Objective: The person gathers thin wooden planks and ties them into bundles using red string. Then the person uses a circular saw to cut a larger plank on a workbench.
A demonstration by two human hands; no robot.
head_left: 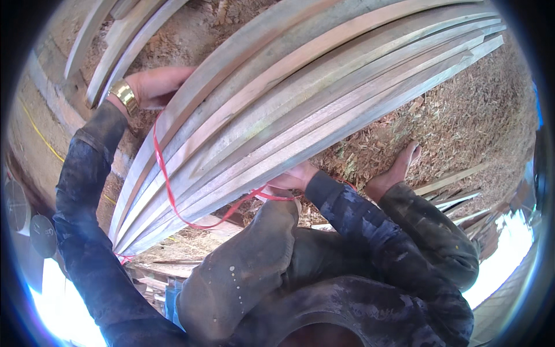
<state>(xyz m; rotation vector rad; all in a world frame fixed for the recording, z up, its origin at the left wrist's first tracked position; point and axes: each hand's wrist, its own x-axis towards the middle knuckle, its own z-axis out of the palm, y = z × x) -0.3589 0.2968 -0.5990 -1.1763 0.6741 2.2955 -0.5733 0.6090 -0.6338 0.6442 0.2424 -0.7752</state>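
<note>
a: where do the boards [289, 98] lie?
b: from eight o'clock up to two; long, pale, greyish, laid side by side; they look bowed, though the lens may add to that;
a: how would they handle?
b: heavy together, i judge, stiff and hardly fragile; the rough faces should grip well, but edges may splinter; hold them from both long sides, so none slides out;
a: and the hands?
b: the left hand [163, 87], at ten o'clock, reaches under the far edge; its fingers are hidden, so i cannot tell whether it grasps; the right hand [293, 176], near the dial's centre, is at the near edge by the red ribbon [163, 168]; i cannot tell if it pinches it;
a: the ribbon's feel?
b: thin, limp, perhaps slippery; it droops slackly between eight and nine; crumbly wood chips [457, 110] spread towards three
</note>
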